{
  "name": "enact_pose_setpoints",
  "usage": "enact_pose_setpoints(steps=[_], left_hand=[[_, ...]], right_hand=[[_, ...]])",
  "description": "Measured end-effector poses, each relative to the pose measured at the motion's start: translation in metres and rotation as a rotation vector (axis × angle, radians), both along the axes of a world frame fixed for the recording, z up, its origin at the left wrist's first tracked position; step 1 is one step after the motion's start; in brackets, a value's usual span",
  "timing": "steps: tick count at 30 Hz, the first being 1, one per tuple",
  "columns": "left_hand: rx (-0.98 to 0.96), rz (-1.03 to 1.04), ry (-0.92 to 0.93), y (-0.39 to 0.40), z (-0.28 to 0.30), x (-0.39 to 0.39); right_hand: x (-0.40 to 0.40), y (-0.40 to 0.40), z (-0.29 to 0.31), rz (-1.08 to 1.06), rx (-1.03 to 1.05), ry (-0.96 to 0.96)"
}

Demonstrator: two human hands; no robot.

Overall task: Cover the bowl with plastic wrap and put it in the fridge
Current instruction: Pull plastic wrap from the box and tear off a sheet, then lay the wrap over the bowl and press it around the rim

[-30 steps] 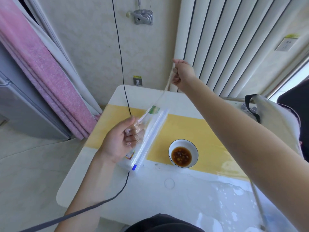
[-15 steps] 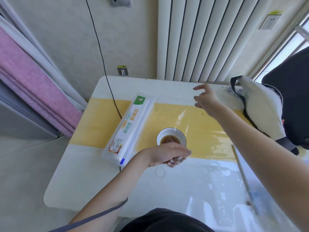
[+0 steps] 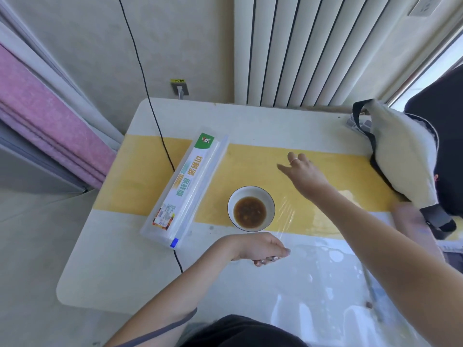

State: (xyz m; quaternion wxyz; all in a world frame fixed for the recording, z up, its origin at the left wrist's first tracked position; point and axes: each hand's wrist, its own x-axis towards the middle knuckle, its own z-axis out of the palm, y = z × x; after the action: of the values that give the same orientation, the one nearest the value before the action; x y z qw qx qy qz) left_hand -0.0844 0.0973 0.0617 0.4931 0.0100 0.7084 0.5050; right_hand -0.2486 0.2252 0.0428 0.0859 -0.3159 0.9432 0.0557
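A white bowl [image 3: 251, 194] of brown sauce stands on the yellow stripe of the table [image 3: 120, 259]. The plastic wrap dispenser box [image 3: 186, 186] lies to its left, slanted. A clear sheet of plastic wrap [image 3: 288, 214] stretches just right of the bowl, between my hands, and is not over the bowl. My left hand [image 3: 260, 247] pinches the sheet's near edge in front of the bowl. My right hand [image 3: 304, 172] holds the far edge beyond the bowl, fingers partly spread.
A white bag with a black strap [image 3: 400, 156] sits at the table's right edge, beside a person in dark clothes [image 3: 446, 146]. A black cable [image 3: 160, 136] crosses the table under the dispenser. A radiator [image 3: 313, 46] stands behind, and pink fabric [image 3: 45, 121] and a grey cabinet [image 3: 25, 166] to the left.
One second ago my left hand held the dispenser while my right pulled wrap upward. Now the dispenser lies on the table and both hands hold the cut sheet low beside the bowl.
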Motion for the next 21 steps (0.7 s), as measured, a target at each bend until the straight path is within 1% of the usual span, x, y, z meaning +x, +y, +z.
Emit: enact_pose_setpoints(steps=[3,6,8,10,12,16,18,21], left_hand=[[-0.126,-0.059,-0.012,0.006,-0.021,0.002],[-0.172,-0.035,-0.041,0.013,-0.041,0.004],[-0.216,-0.058,-0.053,0.016,-0.053,0.003],[-0.280,-0.088,-0.045,0.018,-0.065,0.001],[-0.318,-0.091,-0.033,0.019,-0.072,-0.001],[-0.343,-0.039,-0.006,0.015,-0.085,-0.003],[-0.377,0.001,0.077,0.012,-0.095,0.000],[-0.488,-0.016,0.283,0.008,-0.110,0.008]], right_hand=[[0.004,-0.005,-0.019,0.077,0.052,0.004],[0.003,-0.007,-0.037,0.080,0.066,0.031],[0.003,-0.004,-0.049,0.074,0.072,-0.011],[0.002,-0.002,-0.059,0.040,0.034,-0.064],[-0.002,-0.004,-0.067,0.042,0.042,-0.079],[-0.002,-0.012,-0.082,0.051,0.028,-0.135],[0.003,-0.013,-0.091,0.034,-0.011,-0.156],[0.009,-0.013,-0.101,-0.024,-0.054,-0.196]])
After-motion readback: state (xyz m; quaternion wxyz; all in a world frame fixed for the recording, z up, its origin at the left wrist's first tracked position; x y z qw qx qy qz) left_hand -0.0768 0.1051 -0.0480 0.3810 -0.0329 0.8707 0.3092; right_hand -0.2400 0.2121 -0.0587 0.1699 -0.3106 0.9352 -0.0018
